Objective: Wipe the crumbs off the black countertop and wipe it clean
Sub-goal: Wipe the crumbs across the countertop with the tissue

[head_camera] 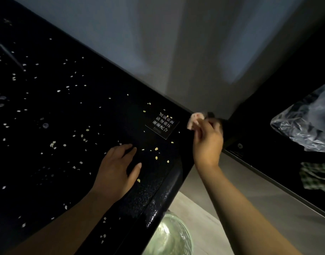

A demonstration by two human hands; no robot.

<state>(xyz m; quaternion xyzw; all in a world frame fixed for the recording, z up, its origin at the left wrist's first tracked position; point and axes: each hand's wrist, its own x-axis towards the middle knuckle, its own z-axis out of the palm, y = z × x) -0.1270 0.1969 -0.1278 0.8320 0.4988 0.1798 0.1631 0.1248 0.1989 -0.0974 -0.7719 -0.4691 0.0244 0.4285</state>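
Glossy speckled black countertop (69, 115)

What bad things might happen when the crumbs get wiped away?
1. Crumbs lie all over the countertop; a wide sweep may push them past the bin below the edge.
2. The small cloth pinched in the right hand might catch on the little sign.
3. The resting left hand may hide some crumbs.

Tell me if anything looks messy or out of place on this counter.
Yes: pale crumbs are scattered all over the black countertop, around the small sign and beside the left hand. The right hand pinches a small cloth. Nothing looks damaged.
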